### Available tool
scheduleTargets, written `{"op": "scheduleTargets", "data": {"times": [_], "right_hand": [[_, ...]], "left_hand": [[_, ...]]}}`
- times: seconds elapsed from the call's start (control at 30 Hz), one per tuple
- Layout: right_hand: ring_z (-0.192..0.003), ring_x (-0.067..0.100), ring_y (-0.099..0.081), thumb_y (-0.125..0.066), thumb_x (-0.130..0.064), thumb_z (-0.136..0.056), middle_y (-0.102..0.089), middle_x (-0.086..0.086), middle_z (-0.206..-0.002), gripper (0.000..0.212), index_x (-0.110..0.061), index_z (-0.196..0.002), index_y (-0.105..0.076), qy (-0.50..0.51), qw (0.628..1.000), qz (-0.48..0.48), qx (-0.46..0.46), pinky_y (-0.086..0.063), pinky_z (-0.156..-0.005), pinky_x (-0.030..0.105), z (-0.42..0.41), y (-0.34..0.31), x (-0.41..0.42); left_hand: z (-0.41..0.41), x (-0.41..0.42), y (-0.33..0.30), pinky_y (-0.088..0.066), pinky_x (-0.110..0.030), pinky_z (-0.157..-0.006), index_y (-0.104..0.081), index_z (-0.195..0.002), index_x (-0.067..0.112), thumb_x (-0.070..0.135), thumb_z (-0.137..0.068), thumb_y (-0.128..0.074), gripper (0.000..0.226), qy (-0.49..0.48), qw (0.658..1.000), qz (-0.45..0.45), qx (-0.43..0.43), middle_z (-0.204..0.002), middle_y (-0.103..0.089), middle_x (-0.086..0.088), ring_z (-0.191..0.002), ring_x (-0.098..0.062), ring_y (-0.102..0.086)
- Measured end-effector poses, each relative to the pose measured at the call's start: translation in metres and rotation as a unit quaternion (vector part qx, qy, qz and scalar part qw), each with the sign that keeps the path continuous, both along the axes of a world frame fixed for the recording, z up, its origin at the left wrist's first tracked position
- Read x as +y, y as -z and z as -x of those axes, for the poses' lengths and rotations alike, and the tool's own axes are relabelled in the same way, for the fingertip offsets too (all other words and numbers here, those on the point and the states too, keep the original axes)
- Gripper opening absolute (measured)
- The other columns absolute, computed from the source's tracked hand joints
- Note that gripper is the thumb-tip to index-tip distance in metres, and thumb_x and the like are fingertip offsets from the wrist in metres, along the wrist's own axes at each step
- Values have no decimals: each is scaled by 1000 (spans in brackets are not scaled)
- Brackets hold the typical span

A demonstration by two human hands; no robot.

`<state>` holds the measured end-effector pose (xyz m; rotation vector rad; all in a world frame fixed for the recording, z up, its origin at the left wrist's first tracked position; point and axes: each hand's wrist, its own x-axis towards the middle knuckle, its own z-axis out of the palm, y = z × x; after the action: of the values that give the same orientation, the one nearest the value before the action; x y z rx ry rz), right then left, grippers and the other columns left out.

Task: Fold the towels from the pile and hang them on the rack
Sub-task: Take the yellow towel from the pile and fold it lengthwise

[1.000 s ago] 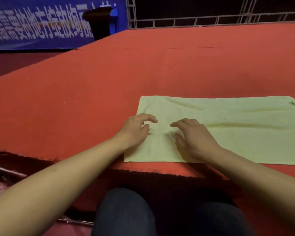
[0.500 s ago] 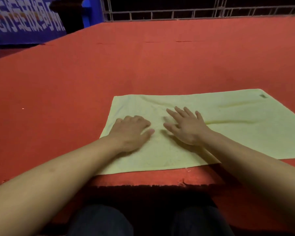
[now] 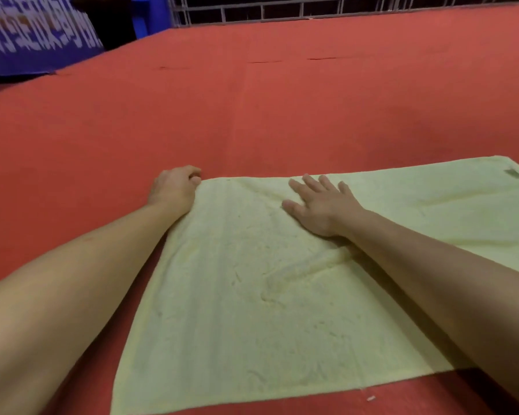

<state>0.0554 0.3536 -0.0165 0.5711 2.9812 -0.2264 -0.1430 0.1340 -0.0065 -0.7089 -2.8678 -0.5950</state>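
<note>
A pale yellow towel (image 3: 282,310) lies spread flat on the red carpeted surface (image 3: 252,115), running off the right edge of the view, with a small grey label (image 3: 513,173) near its far right corner. My left hand (image 3: 174,187) is at the towel's far left corner, fingers curled on the corner's edge. My right hand (image 3: 321,205) lies flat on the towel near its far edge, fingers spread, holding nothing. No rack and no pile of towels are in view.
A metal railing (image 3: 282,10) runs along the far edge of the red surface. A blue banner with white characters (image 3: 27,31) stands at the far left, with a dark object (image 3: 111,19) beside it.
Both hands slid away from me across the towel. The left went to the far left corner and curled on it; the right stayed flat near the far edge. The camera leaned closer.
</note>
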Motion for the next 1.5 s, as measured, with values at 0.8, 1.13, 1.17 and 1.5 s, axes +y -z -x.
{"op": "scheduleTargets", "data": {"times": [0.8,1.13,1.17,1.5], "right_hand": [[-144,28,-27,-27,-65,-96,-34,3,-156,64,-30,-150,-31,14,996,-43,72,-15,-116,56,22,-22,-3],[-128,29,-43,-52,-28,-97,-52,0,-139,49,-25,-145,-41,-60,982,24,176,-40,-103,46,81,-27,-46],[-126,28,-45,-54,-24,-96,-55,-1,-137,50,-25,-144,-41,-60,977,47,199,-41,-102,45,87,-28,-52],[-84,13,-62,-70,-19,-86,-66,-13,-91,52,-27,-134,-51,-40,938,157,305,-51,-83,34,71,-56,-80]], "left_hand": [[10,-23,3,-47,-26,-77,-63,-110,22,17,-86,-72,27,38,966,-248,-61,-80,-65,10,-71,-5,-57],[18,-44,-11,-43,-37,-101,-59,-118,31,20,-88,-70,34,82,974,-211,-17,-88,-70,19,-100,-12,-63],[17,-45,-14,-45,-37,-99,-59,-117,31,20,-87,-71,34,82,969,-233,-15,-87,-71,19,-97,-10,-64],[-29,-72,-40,-48,-29,-94,-59,-114,32,17,-88,-69,32,106,947,-302,-3,-88,-73,23,-87,9,-63]]}}
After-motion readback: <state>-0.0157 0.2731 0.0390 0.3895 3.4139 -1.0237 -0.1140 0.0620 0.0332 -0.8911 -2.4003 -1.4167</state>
